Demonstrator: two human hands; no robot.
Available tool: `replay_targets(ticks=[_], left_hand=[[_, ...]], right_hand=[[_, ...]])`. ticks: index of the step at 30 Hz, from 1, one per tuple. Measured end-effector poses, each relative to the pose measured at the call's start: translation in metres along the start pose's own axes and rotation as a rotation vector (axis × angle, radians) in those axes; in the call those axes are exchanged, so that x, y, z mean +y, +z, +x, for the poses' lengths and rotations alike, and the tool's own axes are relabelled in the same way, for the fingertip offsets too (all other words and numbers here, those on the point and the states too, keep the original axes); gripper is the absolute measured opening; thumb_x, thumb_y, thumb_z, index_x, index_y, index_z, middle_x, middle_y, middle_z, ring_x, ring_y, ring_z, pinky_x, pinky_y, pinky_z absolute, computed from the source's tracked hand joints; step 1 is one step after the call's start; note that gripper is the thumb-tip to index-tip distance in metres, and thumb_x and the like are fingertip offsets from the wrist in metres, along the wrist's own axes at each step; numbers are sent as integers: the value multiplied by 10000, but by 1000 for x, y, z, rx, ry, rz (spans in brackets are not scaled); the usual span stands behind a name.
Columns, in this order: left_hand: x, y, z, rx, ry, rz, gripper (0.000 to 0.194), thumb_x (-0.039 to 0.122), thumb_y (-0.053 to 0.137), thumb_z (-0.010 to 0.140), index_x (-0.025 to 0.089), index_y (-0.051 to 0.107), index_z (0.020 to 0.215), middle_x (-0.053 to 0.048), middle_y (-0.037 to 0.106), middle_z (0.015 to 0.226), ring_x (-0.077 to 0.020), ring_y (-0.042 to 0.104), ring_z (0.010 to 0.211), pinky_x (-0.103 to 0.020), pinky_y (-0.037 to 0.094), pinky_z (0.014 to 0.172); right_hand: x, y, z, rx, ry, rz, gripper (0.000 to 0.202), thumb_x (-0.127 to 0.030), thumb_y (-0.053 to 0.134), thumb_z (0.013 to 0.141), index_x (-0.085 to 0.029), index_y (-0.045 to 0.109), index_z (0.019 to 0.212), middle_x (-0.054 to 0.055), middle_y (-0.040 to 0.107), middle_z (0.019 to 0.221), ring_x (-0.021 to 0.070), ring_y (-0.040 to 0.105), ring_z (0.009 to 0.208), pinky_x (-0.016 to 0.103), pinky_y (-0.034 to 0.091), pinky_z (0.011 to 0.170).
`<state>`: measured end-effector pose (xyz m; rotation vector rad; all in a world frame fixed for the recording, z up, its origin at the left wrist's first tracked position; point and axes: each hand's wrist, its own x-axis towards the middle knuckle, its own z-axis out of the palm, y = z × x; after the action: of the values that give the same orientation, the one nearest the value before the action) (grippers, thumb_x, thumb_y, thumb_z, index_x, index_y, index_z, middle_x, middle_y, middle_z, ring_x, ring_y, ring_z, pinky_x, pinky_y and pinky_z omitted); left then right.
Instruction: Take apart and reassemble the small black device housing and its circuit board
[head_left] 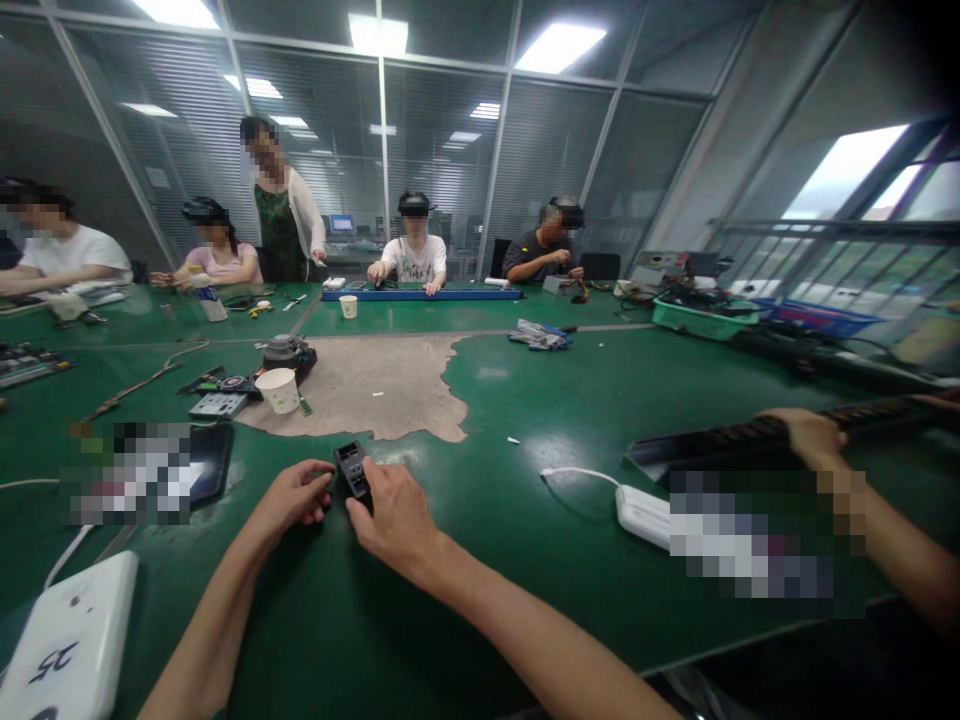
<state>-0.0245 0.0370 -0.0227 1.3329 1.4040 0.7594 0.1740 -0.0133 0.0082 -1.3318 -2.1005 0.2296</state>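
Note:
My right hand point(397, 515) grips a small dark grey block with rectangular slots in its top face point(351, 470), just above or on the green table. The thumb lies along its near side and the fingers cover its right side, so part of it is hidden. Close to the block's left edge is my left hand point(298, 495), fingers loosely bent and apart, with nothing visible in it. Whether its fingertips touch the block I cannot tell.
Left stand a paper cup point(277, 391), metal drive parts point(217, 404), a phone point(210, 465) and a white power bank point(71, 640). Right, another person's hand point(810, 437) rests on a long black part point(697, 440) near a white power bank point(643, 515). Several people sit opposite.

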Motion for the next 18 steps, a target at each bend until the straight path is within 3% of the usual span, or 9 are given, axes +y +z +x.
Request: replay_targets(ticks=[6, 11, 18], left_hand=[[2, 1, 1, 20, 0, 35, 578, 554, 595, 689, 150, 519, 1095, 2, 601, 620, -117, 548, 422, -195, 357, 386], [-1, 2, 4, 33, -4, 27, 505, 584, 589, 676, 175, 519, 964, 12, 597, 598, -115, 544, 410, -184, 337, 374], [-1, 3, 3, 28, 2, 33, 448, 588, 571, 698, 182, 494, 871, 26, 581, 588, -105, 538, 406, -177, 338, 370]], right_hand=[[3, 0, -6, -6, -4, 7, 507, -349, 573, 804, -154, 447, 1255, 114, 588, 1038, 256, 516, 966, 389, 434, 831], [1, -2, -6, 57, -7, 32, 581, -438, 552, 823, -143, 411, 1303, 147, 514, 1201, 283, 474, 1068, 431, 410, 892], [2, 8, -13, 5, 8, 4, 535, -337, 535, 841, -163, 394, 1327, 135, 540, 1124, 264, 504, 1000, 408, 443, 845]])
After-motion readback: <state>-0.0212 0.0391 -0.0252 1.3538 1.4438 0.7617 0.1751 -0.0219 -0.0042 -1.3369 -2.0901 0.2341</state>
